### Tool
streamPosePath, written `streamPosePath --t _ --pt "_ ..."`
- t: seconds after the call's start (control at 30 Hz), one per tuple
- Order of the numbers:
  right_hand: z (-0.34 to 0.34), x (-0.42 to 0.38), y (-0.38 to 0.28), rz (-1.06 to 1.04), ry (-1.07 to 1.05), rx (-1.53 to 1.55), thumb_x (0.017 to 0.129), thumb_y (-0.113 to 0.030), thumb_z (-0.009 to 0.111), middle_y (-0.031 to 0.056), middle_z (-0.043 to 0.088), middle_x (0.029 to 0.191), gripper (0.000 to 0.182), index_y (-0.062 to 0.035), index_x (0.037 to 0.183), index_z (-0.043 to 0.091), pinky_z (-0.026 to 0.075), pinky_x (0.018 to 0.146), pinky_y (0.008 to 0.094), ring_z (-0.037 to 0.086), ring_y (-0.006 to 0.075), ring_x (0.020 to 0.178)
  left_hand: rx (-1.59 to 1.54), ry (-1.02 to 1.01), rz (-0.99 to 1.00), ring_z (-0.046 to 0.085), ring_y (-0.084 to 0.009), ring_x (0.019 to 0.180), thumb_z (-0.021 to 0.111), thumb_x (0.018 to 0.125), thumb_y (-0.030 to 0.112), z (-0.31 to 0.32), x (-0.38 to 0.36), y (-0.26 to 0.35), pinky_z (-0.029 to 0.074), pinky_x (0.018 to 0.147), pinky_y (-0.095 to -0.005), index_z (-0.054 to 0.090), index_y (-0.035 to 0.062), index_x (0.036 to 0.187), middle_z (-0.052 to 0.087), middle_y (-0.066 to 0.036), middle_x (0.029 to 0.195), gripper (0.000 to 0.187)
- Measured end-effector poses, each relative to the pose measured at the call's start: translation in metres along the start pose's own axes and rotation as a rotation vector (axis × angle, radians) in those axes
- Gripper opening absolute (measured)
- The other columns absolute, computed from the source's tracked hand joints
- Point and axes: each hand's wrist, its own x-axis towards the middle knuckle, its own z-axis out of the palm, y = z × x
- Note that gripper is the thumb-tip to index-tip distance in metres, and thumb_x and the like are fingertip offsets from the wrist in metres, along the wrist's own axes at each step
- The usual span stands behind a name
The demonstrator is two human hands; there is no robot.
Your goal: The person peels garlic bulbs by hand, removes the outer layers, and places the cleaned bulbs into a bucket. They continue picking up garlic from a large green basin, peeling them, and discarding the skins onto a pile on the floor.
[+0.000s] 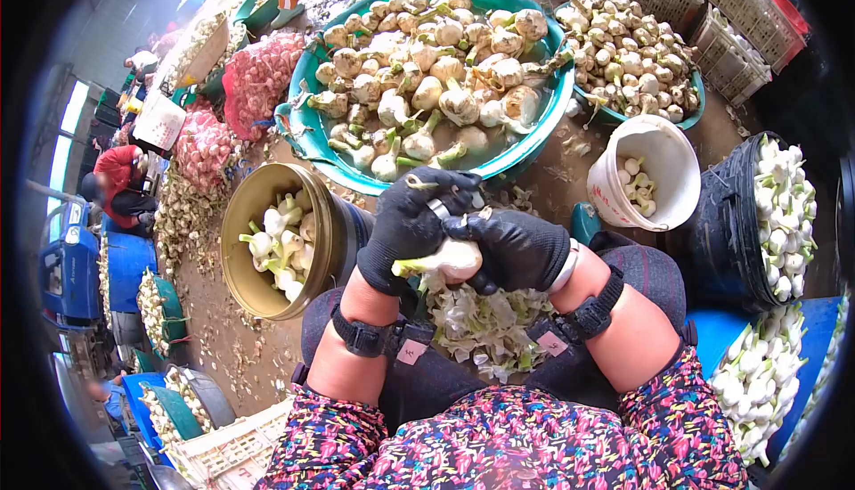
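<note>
Both my hands wear black gloves and meet in front of the large green tub [559, 120]. A garlic bulb [456, 260], pale and smooth with a short green-white stem pointing left, sits between them. My right hand [525, 245] is closed around the bulb's right side, thumb below and fingers above. Beside the stem, my left hand [396, 232] has its fingers curled. A small silvery piece [436, 208] shows among those fingers, too small to name for certain. Beneath the hands lies a heap of garlic peelings [485, 325] between my knees.
Unpeeled garlic bulbs [427, 93] fill the tub. A tan bucket [233, 263] with peeled bulbs stands left, a white bucket [610, 165] right. Full black bucket [717, 223] and stacked crates [735, 53] are farther right. Red net sacks [258, 85] and a person in red [120, 178] are at left.
</note>
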Motion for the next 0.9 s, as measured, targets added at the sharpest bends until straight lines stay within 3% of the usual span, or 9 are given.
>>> streamPosePath --t 0.03,0.1,0.17,0.3,0.5,0.57,0.63,0.7,0.9 --pt "-0.002 0.0 -0.017 0.404 -0.002 0.435 0.088 -0.029 0.057 0.0025 0.059 0.077 0.026 -0.0051 0.097 0.058 0.045 0.051 0.0217 0.056 0.0079 0.06 -0.038 0.005 0.03 0.061 -0.0145 0.081 0.056 0.084 0.005 0.001 0.0 -0.001 0.049 0.073 -0.028 0.065 -0.0014 0.09 0.066 -0.01 0.089 0.012" --pt "-0.009 0.0 -0.021 0.194 0.137 0.241 0.085 -0.025 0.062 0.0036 0.06 0.08 0.027 -0.0045 0.101 0.057 0.047 0.055 0.0221 0.056 0.0084 0.065 -0.318 0.089 -0.293 0.062 -0.015 0.08 0.05 0.089 0.015 -0.009 -0.001 0.015 0.049 0.074 -0.0283 0.066 -0.0041 0.09 0.065 -0.008 0.084 0.024" --pt "-0.013 0.0 -0.026 0.118 0.349 0.175 0.081 -0.013 0.063 0.0065 0.06 0.094 0.034 -0.0025 0.111 0.053 0.052 0.069 0.0281 0.06 0.0147 0.079 -0.009 0.004 -0.094 0.062 -0.0158 0.079 0.049 0.09 0.015 -0.025 -0.001 0.008 0.049 0.075 -0.0292 0.064 -0.006 0.096 0.065 -0.009 0.086 0.026" --pt "-0.016 0.002 -0.018 -0.2 0.404 -0.014 0.073 -0.008 0.07 0.0056 0.061 0.101 0.047 -0.0029 0.115 0.052 0.05 0.076 0.0272 0.06 0.0144 0.09 -0.217 0.022 -0.13 0.06 -0.0184 0.091 0.054 0.08 0.012 -0.027 -0.001 0.022 0.046 0.084 -0.0303 0.058 -0.0086 0.11 0.063 -0.011 0.099 0.036" --pt "-0.021 0.002 -0.018 -0.549 0.434 -0.793 0.063 -0.002 0.062 0.0155 0.059 0.109 0.054 -0.0052 0.117 0.053 0.045 0.09 0.0354 0.057 0.0295 0.103 -0.012 -0.126 -0.213 0.057 -0.0129 0.09 0.063 0.074 0.008 -0.019 -0.001 0.028 0.044 0.081 -0.0265 0.06 -0.003 0.111 0.063 -0.007 0.101 0.039" --pt "-0.02 0.002 -0.018 -0.578 0.455 -0.941 0.064 -0.002 0.059 0.0169 0.058 0.108 0.051 -0.0058 0.115 0.053 0.044 0.09 0.0379 0.056 0.034 0.102 -0.203 -0.031 -0.478 0.057 -0.0124 0.087 0.069 0.072 0.007 -0.013 -0.002 0.023 0.045 0.079 -0.0271 0.062 -0.0042 0.106 0.063 -0.007 0.098 0.037" --pt "-0.019 0.003 -0.016 -0.593 0.45 -0.94 0.064 -0.002 0.059 0.0172 0.058 0.108 0.051 -0.0059 0.115 0.053 0.044 0.09 0.0389 0.055 0.0351 0.102 -0.061 -0.016 -0.42 0.058 -0.0148 0.086 0.072 0.07 0.004 -0.013 -0.003 0.01 0.046 0.078 -0.0282 0.065 -0.0016 0.097 0.064 -0.008 0.092 0.028" --pt "-0.019 0.004 -0.017 -0.61 0.445 -0.944 0.063 -0.003 0.059 0.0175 0.057 0.107 0.052 -0.006 0.114 0.053 0.044 0.089 0.04 0.054 0.0361 0.101 0.22 0.001 0.03 0.06 -0.0178 0.086 0.072 0.069 0.003 -0.013 -0.004 0.003 0.047 0.078 -0.0294 0.066 0.0015 0.09 0.063 -0.009 0.089 0.021" --pt "-0.015 0.004 -0.021 -0.651 0.451 -1.104 0.061 -0.006 0.062 0.0181 0.057 0.105 0.053 -0.0071 0.114 0.053 0.044 0.086 0.0417 0.054 0.0366 0.099 0.196 0.044 0.055 0.06 -0.0213 0.085 0.07 0.069 0.002 -0.01 -0.002 0.005 0.048 0.076 -0.0312 0.063 0.0035 0.084 0.062 -0.009 0.089 0.017"
